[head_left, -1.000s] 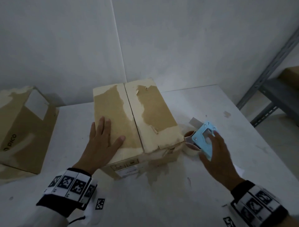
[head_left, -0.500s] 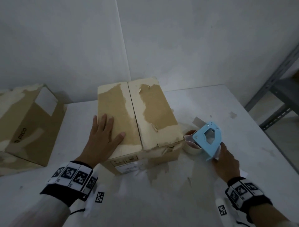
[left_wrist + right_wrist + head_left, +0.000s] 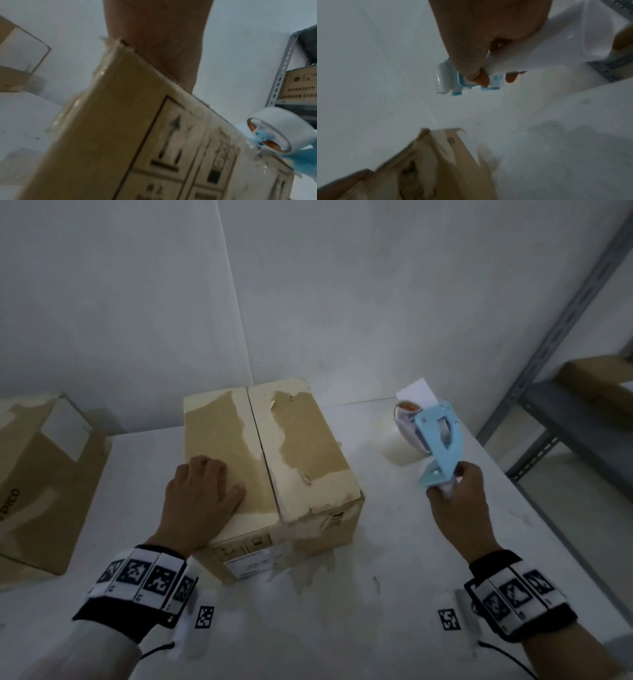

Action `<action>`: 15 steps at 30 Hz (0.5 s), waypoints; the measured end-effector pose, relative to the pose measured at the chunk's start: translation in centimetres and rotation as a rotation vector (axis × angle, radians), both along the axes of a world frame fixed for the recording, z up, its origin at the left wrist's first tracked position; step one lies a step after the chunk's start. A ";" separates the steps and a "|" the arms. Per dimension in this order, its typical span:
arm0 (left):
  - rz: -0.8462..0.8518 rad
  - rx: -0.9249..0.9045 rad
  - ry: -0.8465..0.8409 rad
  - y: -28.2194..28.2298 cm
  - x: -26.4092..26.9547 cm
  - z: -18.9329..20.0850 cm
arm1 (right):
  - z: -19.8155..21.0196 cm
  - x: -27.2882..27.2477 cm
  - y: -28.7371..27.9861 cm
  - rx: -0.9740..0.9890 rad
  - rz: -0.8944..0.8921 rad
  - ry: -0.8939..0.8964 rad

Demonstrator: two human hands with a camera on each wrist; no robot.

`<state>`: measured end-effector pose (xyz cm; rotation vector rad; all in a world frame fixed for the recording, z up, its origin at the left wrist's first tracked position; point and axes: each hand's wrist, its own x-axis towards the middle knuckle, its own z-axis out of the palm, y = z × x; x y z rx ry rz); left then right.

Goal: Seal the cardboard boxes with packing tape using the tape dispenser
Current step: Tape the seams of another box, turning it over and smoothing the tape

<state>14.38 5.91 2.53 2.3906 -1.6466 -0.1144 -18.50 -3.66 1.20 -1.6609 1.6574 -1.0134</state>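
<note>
Cardboard box (image 3: 263,453) under flat left hand (image 3: 198,494), right hand (image 3: 459,505) fingers gripping tape dispenser (image 3: 440,436), handle hidden

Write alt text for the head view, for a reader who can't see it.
Seen from above, the right hand grips a light-blue tape dispenser lifted above a white table, while the left hand rests on top of a closed, worn cardboard box. A second cardboard box sits at the left edge, and a metal shelf stands at the right.

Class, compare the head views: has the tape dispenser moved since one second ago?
Yes. The tape dispenser, gripped by the right hand, has risen and moved away from the box's near right corner.
</note>
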 end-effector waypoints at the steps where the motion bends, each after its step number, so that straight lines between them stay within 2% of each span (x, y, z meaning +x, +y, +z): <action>1: 0.005 0.018 -0.003 0.0 0.1 0.3 | 1.2 0.2 0.0 -0.046 0.023 -0.034; 4: 0.001 -0.001 0.065 -0.2 0.5 1.4 | 4.9 0.9 0.0 -0.071 0.130 -0.089; 8: -0.103 -0.194 0.319 -0.2 0.1 3.3 | 7.8 2.4 -0.2 -0.036 0.310 -0.144; 11: -0.178 -0.255 0.480 -0.3 -0.8 4.6 | 8.9 4.0 0.3 0.014 0.434 -0.235; 13: -0.177 -0.291 0.692 -0.4 -1.3 5.4 | 9.6 5.0 1.0 0.035 0.513 -0.281; 15: -0.132 -0.271 0.990 -0.5 -1.8 6.1 | 10.0 6.0 1.6 0.067 0.576 -0.292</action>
